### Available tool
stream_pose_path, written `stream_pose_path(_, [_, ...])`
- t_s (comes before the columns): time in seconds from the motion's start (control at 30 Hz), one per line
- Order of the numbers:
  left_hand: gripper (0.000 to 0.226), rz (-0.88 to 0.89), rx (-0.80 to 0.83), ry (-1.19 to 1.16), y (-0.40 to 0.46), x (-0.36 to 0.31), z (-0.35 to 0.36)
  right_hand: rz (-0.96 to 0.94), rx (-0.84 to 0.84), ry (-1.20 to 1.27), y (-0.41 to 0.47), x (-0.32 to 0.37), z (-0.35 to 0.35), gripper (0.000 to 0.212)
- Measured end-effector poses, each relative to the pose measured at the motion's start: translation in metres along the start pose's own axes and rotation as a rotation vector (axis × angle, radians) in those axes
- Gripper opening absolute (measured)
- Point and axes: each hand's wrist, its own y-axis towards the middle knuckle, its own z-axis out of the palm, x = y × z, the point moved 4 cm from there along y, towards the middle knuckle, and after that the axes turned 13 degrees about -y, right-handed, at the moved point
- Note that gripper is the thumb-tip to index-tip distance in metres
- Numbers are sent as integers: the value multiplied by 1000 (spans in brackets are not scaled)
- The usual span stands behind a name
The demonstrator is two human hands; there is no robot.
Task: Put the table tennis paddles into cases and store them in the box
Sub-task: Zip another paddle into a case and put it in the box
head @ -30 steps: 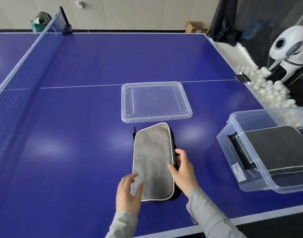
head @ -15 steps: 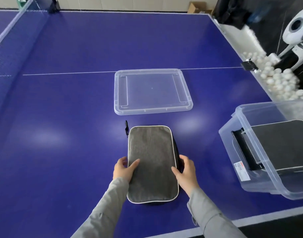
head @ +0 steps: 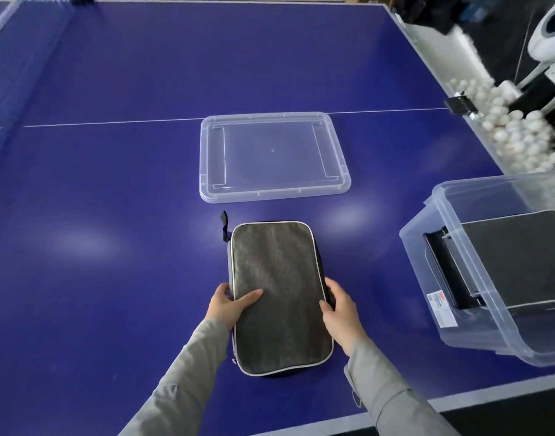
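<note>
Paddle case (head: 277,297), grey and zipped, lies flat on the blue table (head: 112,190); left hand (head: 227,305) and right hand (head: 340,313) grip its long edges, thumbs on top.

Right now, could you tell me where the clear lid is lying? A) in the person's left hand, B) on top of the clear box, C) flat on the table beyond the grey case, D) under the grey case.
C: the clear lid lies flat on the blue table just beyond the grey case, apart from it, while the clear box at right stands uncovered.
</note>
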Motion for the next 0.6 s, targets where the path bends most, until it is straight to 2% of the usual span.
stream_pose_path(0.07, [78, -2, 6, -56, -2, 4, 2, -3, 6, -2, 0, 0, 0, 51])
stream_pose_path(0.23, [69, 20, 25, -110, -3, 5, 5, -37, 13, -24, 3, 0, -4, 52])
stream_pose_path(0.33, [68, -38, 40, -171, -6, 3, 12, -62, -19, -66, 4, 0, -7, 51])
stream_pose_path(0.6, [46, 16, -135, -358, -26, 8, 32, -223, -444, -278, -32, 5, -27, 43])
